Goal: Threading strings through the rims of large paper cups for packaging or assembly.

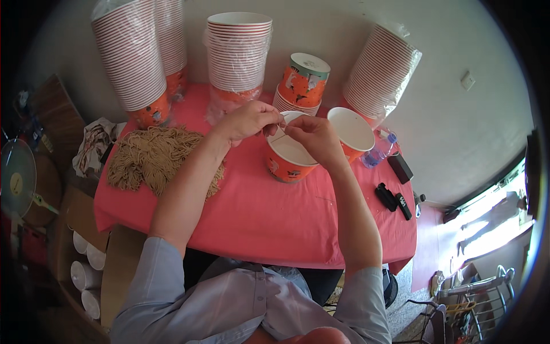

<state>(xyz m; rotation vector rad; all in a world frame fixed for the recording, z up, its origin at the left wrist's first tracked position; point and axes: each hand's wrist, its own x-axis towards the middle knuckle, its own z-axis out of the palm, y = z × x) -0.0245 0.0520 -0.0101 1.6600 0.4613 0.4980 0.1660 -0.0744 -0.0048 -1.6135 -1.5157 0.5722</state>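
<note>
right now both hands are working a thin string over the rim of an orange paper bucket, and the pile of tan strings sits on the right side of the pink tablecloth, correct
Not quite. The head view shows the pile of tan strings on the left side of the pink tablecloth, not the right. The rest holds: the left hand and right hand work a thin string over the rim of the orange paper bucket.

Bright, even daylight over the pink table (275, 212); blown-out glare at the window (492, 223) on the lower right. Soft shadows under the forearms. Strong fisheye bending and dark vignette at the rim; left corners dim.
</note>
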